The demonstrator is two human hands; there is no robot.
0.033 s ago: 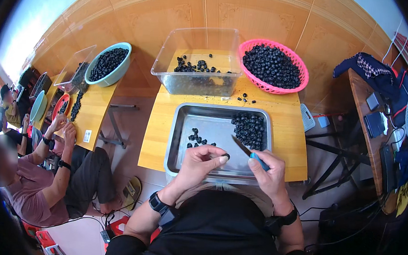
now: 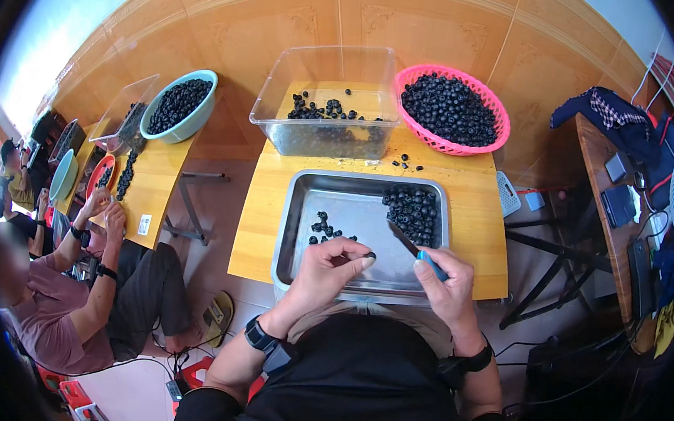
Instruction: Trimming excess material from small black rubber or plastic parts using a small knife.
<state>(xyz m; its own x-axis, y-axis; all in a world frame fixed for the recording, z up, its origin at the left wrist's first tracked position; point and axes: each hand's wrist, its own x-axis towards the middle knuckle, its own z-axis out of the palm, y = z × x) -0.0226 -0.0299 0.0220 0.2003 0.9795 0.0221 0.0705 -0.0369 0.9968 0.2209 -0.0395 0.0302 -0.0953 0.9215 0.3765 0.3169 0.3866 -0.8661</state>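
My left hand (image 2: pixel 324 270) pinches a small, dark, round fruit or nut (image 2: pixel 370 255) between thumb and fingertips, above the near part of a metal tray (image 2: pixel 283 226). In my right hand (image 2: pixel 450 285) is a small knife (image 2: pixel 406 240) with a blue handle, its blade pointing up and left, apart from the held piece. Beyond the knife, a heap of the same dark round pieces (image 2: pixel 416 208) fills the tray's far right corner. Several more dark pieces (image 2: pixel 322 226) lie loosely in its left half, partly hidden by my left hand.
Behind the tray stand a clear plastic bin (image 2: pixel 280 136) with dark pieces and a full pink basket (image 2: pixel 504 128). Crumbs and loose pieces (image 2: pixel 405 161) lie between on the wooden table (image 2: pixel 252 240). Left, a co-worker (image 2: pixel 61 302) sits at another table; right is a cluttered side table (image 2: pixel 598 165).
The knife and my right hand have shifted slightly right, so the blade is a little farther from the held piece. My left hand has moved slightly left with the piece.
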